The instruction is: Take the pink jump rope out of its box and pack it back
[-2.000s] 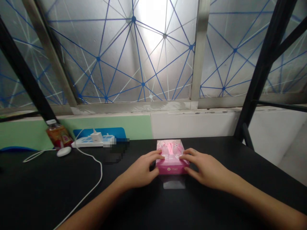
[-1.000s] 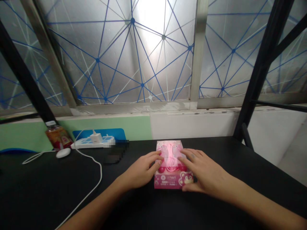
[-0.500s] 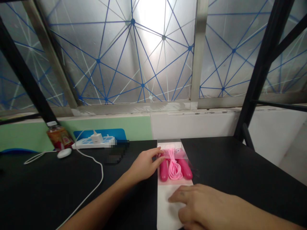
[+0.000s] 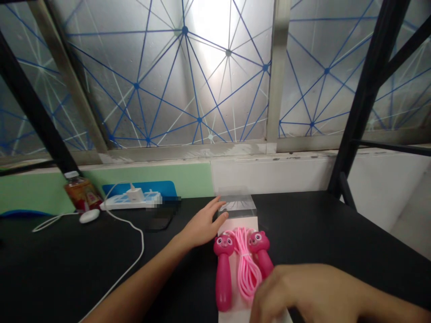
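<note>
A pink skipping rope (image 4: pixel 244 264) lies in a coiled bundle on a white card (image 4: pixel 237 226), with its 2 pink handles side by side, each topped by a moulded bear head. The left handle (image 4: pixel 223 273) stands out slightly past the card's left edge, and the right handle (image 4: pixel 261 253) is partly hidden by the right hand (image 4: pixel 303 291). That hand covers the lower part of the rope and card, its fingers (image 4: pixel 266 296) bunched and blurred, so I cannot tell whether they pinch anything. The card's near end runs off the bottom of the view. Beyond it, a clear plastic sleeve (image 4: pixel 237 207) reaches almost to the back edge of the black table (image 4: pixel 303 224). The left hand (image 4: pixel 202 224) sits beside the sleeve with its fingers (image 4: pixel 215 211) spread, holding nothing. The table runs well out to the right. To the left, past a white cable (image 4: pixel 136 251), are a white power strip (image 4: pixel 129 199) and a bottle (image 4: pixel 82 194), whose label is too small to read.
</note>
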